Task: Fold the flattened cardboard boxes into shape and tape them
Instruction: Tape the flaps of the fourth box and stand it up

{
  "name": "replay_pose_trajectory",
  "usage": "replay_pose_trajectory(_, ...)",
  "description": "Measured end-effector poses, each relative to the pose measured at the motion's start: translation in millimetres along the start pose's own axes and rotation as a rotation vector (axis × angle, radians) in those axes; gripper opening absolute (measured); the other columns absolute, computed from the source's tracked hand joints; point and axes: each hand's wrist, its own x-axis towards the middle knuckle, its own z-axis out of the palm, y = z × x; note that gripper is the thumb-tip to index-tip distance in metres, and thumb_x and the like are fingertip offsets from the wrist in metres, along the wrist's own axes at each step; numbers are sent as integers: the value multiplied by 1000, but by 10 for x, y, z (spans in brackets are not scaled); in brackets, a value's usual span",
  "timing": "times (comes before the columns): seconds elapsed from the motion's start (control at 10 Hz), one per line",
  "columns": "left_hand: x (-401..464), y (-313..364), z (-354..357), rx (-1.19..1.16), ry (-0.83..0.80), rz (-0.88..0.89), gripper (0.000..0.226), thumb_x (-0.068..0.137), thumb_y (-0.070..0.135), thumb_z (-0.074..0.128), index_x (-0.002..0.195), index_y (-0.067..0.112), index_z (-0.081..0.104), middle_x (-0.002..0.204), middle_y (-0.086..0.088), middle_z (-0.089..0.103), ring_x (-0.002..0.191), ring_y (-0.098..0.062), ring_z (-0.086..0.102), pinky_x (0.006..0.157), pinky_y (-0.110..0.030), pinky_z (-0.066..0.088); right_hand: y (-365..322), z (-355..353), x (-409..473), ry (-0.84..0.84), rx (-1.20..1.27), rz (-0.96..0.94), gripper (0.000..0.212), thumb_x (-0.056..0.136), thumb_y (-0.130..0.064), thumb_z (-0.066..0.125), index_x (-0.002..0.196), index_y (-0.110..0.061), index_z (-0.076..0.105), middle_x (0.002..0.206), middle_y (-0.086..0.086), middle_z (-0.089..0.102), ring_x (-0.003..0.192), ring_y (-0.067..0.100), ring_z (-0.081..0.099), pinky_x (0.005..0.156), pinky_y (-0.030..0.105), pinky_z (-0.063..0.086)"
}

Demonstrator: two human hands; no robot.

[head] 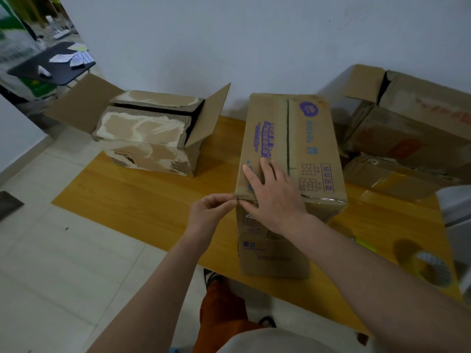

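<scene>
Roughly four boxes [290,149], two hands [270,192], one tape roll [430,267]

Closed printed box [290,149] upright on wooden table [142,197]. Right hand [272,192] flat on box top near front edge. Left hand [211,210] pinching front-left corner. Open torn box [147,133] far left; tape roll [430,268] near right.

Tape roll [430,268] — blurred, half-hidden
</scene>
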Motion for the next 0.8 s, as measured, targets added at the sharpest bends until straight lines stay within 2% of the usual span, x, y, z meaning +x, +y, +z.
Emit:
replay_pose_trajectory(0.1, 0, -21, -14, -37, -20, -11, 21, 70, 19, 74, 85, 4, 70, 92, -12, 72, 91, -23, 66, 88, -35, 54, 15, 0, -4, -2, 8, -1, 81, 89, -70, 29, 152, -28, 1, 158, 16, 6, 146, 35, 5, 116, 47, 15)
replay_pose_trajectory(0.2, 14, -7, 1, -97, -47, -36, 18, 76, 17, 70, 87, 2, 68, 100, -20, 69, 98, -28, 65, 93, -38, 53, 17, 0, -3, 0, 14, -2, 81, 88, -70, 29, 152, -28, 1, 158, 17, 6, 146, 35, 5, 116, 47, 14)
replay_pose_trajectory(0.3, 29, 25, 55, -146, -7, -87, 11, 83, 5, 68, 93, 1, 66, 98, -17, 69, 97, -27, 65, 90, -34, 55, 22, 2, -3, -6, 8, -4, 81, 89, -70, 28, 152, -28, 0, 158, 17, 5, 146, 35, 4, 116, 47, 14)
replay_pose_trajectory(0.4, 61, 61, 77, -293, 45, -219, 25, 83, -2, 68, 102, 7, 56, 96, -13, 66, 93, -24, 65, 87, -32, 54, 22, 2, -7, -8, 0, -10, 80, 89, -69, 27, 152, -27, 0, 158, 17, 5, 145, 36, 5, 116, 47, 15)
replay_pose_trajectory(0.5, 62, 109, 96, -294, -17, -299, 9, 88, 1, 63, 86, 9, 59, 85, -7, 65, 86, -18, 61, 86, -29, 50, 23, 2, 7, -10, -6, -8, 81, 89, -69, 27, 152, -27, 0, 158, 18, 6, 145, 36, 6, 116, 47, 15)
replay_pose_trajectory(0.6, 38, 90, 127, -309, -8, -393, 8, 89, 9, 64, 81, 10, 65, 74, -2, 65, 77, -14, 57, 75, -26, 50, 22, 3, 12, -5, -2, -7, 81, 89, -69, 28, 152, -27, 1, 158, 18, 8, 145, 36, 7, 116, 46, 15)
replay_pose_trajectory(0.7, -2, 73, 179, -345, 96, -408, 8, 88, 11, 67, 80, 10, 66, 68, -2, 60, 65, -11, 53, 62, -21, 50, 18, 1, 3, -8, -1, -6, 81, 89, -69, 27, 152, -27, 0, 158, 17, 7, 145, 36, 6, 116, 46, 15)
replay_pose_trajectory(0.8, -87, 119, 283, -275, 262, -312, 7, 85, 10, 71, 79, 10, 68, 64, -2, 58, 58, -11, 51, 56, -21, 48, 11, -5, 2, -10, -5, -4, 81, 89, -69, 27, 152, -27, -1, 158, 17, 6, 146, 35, 4, 117, 46, 13)
